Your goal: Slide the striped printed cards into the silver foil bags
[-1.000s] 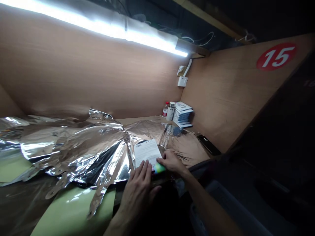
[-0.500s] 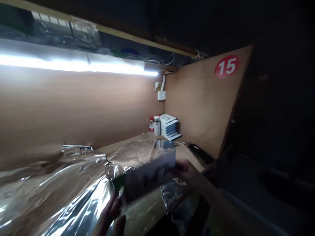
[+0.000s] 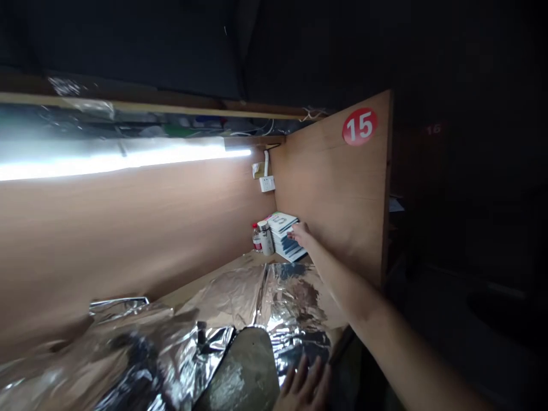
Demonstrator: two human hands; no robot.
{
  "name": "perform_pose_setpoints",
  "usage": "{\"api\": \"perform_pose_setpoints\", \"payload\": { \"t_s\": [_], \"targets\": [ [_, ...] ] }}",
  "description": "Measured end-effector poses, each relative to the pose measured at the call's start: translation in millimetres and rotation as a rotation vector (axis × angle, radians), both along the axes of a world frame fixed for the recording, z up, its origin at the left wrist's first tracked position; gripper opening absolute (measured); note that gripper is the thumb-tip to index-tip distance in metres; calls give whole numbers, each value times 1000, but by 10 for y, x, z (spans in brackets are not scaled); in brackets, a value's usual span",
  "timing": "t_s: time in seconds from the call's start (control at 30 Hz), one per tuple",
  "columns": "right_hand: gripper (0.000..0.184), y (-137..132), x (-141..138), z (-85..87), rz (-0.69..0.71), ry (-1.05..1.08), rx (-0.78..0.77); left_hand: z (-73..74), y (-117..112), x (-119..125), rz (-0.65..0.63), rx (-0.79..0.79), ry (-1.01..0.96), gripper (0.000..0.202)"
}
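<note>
Right hand [image 3: 301, 233] is at the near edge of a stack of booklets [image 3: 287, 237], fingers extended and loosely open, no pinch seen; contact cannot be confirmed. The stack stands on the bench [image 3: 214, 285] against a wooden partition [image 3: 334, 194], long edge along it. Left hand [image 3: 303, 387], fingers spread, lies well below the stack, with crumpled aluminium foil [image 3: 295, 299] between them. A plastic bottle [image 3: 256, 237] and steel flask [image 3: 266, 238] stand just beside the stack.

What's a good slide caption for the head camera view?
Right hand at a stack of booklets, left hand by crumpled silver foil, under a red 15 sign.
</note>
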State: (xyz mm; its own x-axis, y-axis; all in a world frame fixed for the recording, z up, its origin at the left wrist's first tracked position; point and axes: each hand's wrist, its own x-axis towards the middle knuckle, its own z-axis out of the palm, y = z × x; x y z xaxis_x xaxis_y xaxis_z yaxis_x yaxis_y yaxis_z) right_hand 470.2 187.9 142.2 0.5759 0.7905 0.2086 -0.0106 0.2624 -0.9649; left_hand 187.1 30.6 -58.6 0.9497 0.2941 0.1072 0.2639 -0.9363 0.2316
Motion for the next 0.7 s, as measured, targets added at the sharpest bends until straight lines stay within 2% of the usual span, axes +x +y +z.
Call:
{"api": "perform_pose_setpoints", "payload": {
  "t_s": [0.1,0.17,0.23,0.3,0.4,0.43,0.47,0.57,0.63,0.7],
  "targets": [
    [25,-268,50,-212,75,-28,-89,149,143,162,27,11,145,80],
    [21,-636,128,-430,116,-65,-117,335,241,218,109,-13,181,76],
    [21,-1142,196,-718,92,-103,-141,481,344,266,154,-42,214,73],
    [27,-1720,189,-1076,-49,-132,-159,518,439,312,166,-60,198,72],
    [39,-2505,-43,-1722,-378,-139,-174,411,529,363,144,-60,147,71],
    [42,-2706,-167,-1950,-423,-123,-189,371,540,372,139,-54,135,71],
    [46,-2872,-299,-2172,-421,-88,-204,346,542,376,139,-44,123,71],
    [59,-3201,-637,-2692,-224,194,-167,405,486,360,142,7,90,67],
    [69,-3328,-731,-2844,-222,300,-109,531,384,332,131,48,65,56],
    [64,-3418,-706,-2826,-307,238,-106,659,204,292,93,64,56,42]
  ]
}}
